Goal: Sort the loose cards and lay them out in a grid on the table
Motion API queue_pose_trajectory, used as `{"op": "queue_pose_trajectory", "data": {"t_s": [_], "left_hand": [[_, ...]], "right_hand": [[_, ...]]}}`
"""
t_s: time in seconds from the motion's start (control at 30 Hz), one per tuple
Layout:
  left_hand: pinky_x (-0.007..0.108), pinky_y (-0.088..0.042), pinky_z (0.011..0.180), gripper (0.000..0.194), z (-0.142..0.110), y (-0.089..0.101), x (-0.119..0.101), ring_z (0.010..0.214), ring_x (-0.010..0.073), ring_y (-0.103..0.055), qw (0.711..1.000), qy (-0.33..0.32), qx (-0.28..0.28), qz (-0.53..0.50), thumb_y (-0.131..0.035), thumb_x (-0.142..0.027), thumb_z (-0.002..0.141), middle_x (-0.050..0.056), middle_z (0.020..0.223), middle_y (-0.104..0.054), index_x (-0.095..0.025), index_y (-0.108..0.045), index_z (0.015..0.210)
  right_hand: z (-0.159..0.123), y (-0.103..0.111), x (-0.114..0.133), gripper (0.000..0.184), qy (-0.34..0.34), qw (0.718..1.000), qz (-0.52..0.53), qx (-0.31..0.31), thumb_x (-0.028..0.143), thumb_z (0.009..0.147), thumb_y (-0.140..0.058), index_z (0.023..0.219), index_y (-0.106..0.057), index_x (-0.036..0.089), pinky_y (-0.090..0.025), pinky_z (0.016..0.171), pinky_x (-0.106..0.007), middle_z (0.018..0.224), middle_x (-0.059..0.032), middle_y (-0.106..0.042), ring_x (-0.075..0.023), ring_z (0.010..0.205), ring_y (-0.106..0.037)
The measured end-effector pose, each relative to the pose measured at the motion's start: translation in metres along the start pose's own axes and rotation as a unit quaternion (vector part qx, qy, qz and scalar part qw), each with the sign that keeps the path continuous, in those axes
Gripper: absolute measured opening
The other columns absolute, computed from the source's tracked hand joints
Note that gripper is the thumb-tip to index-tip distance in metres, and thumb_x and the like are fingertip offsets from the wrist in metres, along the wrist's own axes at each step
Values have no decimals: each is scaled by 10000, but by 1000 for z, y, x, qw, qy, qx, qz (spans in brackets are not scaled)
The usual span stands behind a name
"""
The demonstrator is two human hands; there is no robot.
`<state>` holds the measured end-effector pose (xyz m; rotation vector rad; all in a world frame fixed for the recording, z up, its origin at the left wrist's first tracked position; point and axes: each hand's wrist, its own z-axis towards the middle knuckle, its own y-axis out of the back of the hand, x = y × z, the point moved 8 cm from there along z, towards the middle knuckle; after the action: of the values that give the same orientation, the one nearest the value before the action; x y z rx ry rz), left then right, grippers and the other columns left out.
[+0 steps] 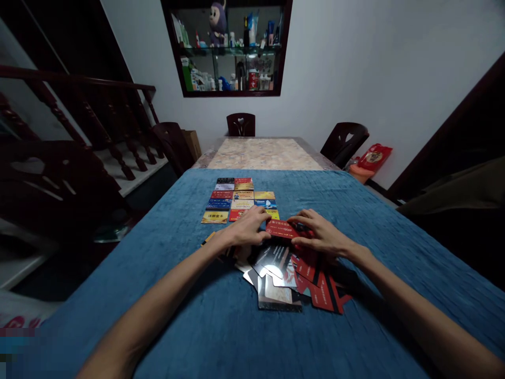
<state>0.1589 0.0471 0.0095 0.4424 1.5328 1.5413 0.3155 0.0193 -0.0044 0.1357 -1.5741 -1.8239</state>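
Observation:
A red card (281, 228) with printed lettering is held level between my two hands, just above a loose pile of cards. My left hand (248, 226) pinches its left end between thumb and fingers. On its right end, my right hand (319, 231) grips it in the same way. Beneath lie black, white and red cards, such as a dark glossy card (270, 258) and a red card with a black stripe (327, 295). Beyond my left hand, several cards lie in neat rows, among them a yellow card (214, 217) and a blue card (219, 204).
A blue cloth (173, 273) covers the near table, and a patterned beige cover (260, 152) the far part. Dark chairs (241, 125) stand around it. A wall cabinet (232, 50) holds bottles and a plush toy. A red bag (374, 157) sits at the right.

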Motion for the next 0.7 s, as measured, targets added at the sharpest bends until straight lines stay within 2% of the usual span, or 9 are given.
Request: {"op": "queue_pose_trajectory", "data": {"t_s": [0.13,0.23,0.47,0.7], "left_hand": [[439,-459,1014,404,-2,11,16,1138,281,-531,1000,11,-26,2,-684,-255,794,101,1158,-576,-181,-624,1187],[434,-449,1043,418,-5,22,29,1155,281,-532,999,21,-46,6,-687,-242,782,108,1171,-580,-170,-630,1190],[434,-454,1060,438,-15,51,67,1168,279,-550,994,51,-91,25,-684,-199,755,108,1208,-597,-178,-647,1191],[441,-449,1074,439,-24,71,110,1186,292,-557,988,93,-108,54,-644,-218,761,116,1236,-612,-161,-657,1196]], "right_hand": [[18,-4,1,482,-1,1000,5,-5,566,870,-615,1253,-635,274,-484,931,-485,1124,-111,-602,-294,1060,-555],[37,-6,3,485,3,1000,8,-10,553,863,-629,1238,-641,246,-480,945,-468,1128,-116,-596,-292,1065,-563],[94,-12,15,497,27,1000,-8,-11,499,840,-652,1223,-637,182,-478,937,-429,1158,-138,-584,-301,1085,-562],[148,-27,20,469,23,999,-43,13,380,803,-697,1209,-636,154,-460,936,-426,1192,-149,-571,-313,1113,-545]]}}
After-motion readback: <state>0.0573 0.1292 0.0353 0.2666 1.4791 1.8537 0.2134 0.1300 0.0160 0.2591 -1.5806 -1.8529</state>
